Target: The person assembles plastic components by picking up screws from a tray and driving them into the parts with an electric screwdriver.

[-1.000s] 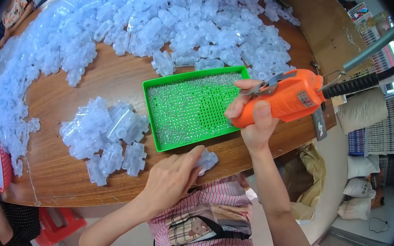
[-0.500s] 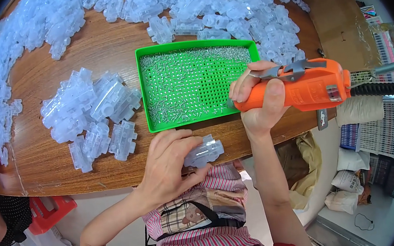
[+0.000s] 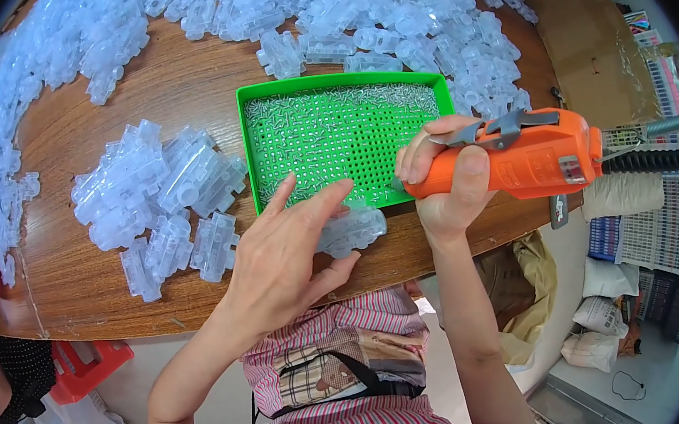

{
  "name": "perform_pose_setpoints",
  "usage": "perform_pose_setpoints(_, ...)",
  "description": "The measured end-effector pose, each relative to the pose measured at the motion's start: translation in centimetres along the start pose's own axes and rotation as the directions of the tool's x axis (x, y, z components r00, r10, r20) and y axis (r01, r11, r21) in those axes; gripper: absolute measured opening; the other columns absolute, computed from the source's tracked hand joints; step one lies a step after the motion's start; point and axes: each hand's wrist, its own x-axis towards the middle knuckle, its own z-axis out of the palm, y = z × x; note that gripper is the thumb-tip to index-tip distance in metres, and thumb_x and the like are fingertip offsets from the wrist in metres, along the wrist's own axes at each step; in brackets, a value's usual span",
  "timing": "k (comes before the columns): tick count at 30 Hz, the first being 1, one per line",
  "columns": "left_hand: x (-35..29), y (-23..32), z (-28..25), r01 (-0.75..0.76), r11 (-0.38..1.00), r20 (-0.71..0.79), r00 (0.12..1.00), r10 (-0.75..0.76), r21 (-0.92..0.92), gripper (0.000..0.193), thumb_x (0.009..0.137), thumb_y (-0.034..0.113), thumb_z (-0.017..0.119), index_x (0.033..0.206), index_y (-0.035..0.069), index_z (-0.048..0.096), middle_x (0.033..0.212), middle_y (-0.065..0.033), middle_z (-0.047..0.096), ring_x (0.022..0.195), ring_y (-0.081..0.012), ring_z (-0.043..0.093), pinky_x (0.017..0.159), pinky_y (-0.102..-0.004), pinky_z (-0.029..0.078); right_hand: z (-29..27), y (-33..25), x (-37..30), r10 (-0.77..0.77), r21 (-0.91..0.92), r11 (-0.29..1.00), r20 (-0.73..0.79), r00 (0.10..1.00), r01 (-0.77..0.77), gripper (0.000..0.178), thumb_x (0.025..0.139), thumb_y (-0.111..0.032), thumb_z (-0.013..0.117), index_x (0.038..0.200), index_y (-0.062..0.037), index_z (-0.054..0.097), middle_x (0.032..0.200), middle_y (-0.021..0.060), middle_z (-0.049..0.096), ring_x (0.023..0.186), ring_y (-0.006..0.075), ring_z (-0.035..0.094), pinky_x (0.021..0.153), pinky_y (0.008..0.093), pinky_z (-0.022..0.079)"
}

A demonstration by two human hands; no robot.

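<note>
Brown wooden bench (image 3: 49,161) carries a green tray (image 3: 341,79), and by its near right corner an orange power driver (image 3: 530,161) is wrapped in the right hand (image 3: 450,209). The left hand (image 3: 276,257) is spread, thumb and forefinger parted around a clear plastic piece (image 3: 358,231) just before the tray, contact unclear; small silver screws (image 3: 285,105) lie in the tray

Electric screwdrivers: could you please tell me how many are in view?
1: an orange electric screwdriver, gripped in the right hand, its nose by the green perforated tray. No other can be made out, though the piled clear plastic parts could hide some.
</note>
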Motion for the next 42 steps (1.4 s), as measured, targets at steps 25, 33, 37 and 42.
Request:
perform_pose_setpoints(25, -0.5, -1.0, -0.2, 0.174, 0.969, 0.081, 0.984, -0.162, -0.178, 0.071, 0.071, 0.024, 0.080, 0.128, 0.007, 0.042, 0.107, -0.0085, 0.068, 0.096, -0.0303, 0.066, 0.080, -0.0380, 0.053, 3.3, -5.8, -1.2, -0.210, 0.233, 0.964, 0.354, 0.912, 0.131, 0.074, 0.086, -0.072, 0.045, 0.110, -0.0012, 0.048, 0.062, 0.0077, 0.054, 0.056, 0.0196, 0.052, 0.051, 0.0327, 0.046)
perform_pose_setpoints(33, -0.4, -1.0, -0.3, 0.116, 0.969, 0.021, 0.993, -0.114, -0.219, 0.065, 0.071, 0.017, 0.077, 0.125, 0.006, 0.043, 0.102, -0.0116, 0.067, 0.094, -0.0313, 0.066, 0.075, -0.0389, 0.054, 3.7, -7.5, -1.4, -0.031, 0.266, 0.962, 0.348, 0.937, -0.067, 0.039, 0.087, -0.036, 0.064, 0.107, -0.0028, 0.057, 0.071, 0.0123, 0.061, 0.064, 0.0237, 0.056, 0.065, 0.0393, 0.047)
perform_pose_setpoints(37, -0.5, -1.2, -0.2, 0.114, 0.964, 0.014, 0.993, -0.114, -0.240, 0.063, 0.070, 0.016, 0.077, 0.123, 0.005, 0.045, 0.101, -0.0124, 0.067, 0.094, -0.0319, 0.066, 0.076, -0.0393, 0.053, 4.2, -6.5, -1.6, -0.032, 0.242, 0.968, 0.376, 0.926, -0.065, 0.020, 0.085, -0.015, 0.064, 0.098, -0.0041, 0.053, 0.068, 0.0119, 0.060, 0.062, 0.0232, 0.055, 0.064, 0.0389, 0.047)
perform_pose_setpoints(42, -0.5, -1.3, 0.0, 0.072, 0.966, -0.011, 0.997, -0.077, -0.249, 0.060, 0.070, 0.016, 0.077, 0.121, 0.005, 0.046, 0.100, -0.0133, 0.066, 0.092, -0.0328, 0.065, 0.075, -0.0399, 0.053, 4.4, -6.0, -1.8, -0.125, 0.132, 0.988, 0.414, 0.902, 0.076, 0.065, 0.083, -0.067, 0.058, 0.095, -0.0040, 0.046, 0.064, 0.0097, 0.056, 0.057, 0.0214, 0.054, 0.054, 0.0348, 0.047)
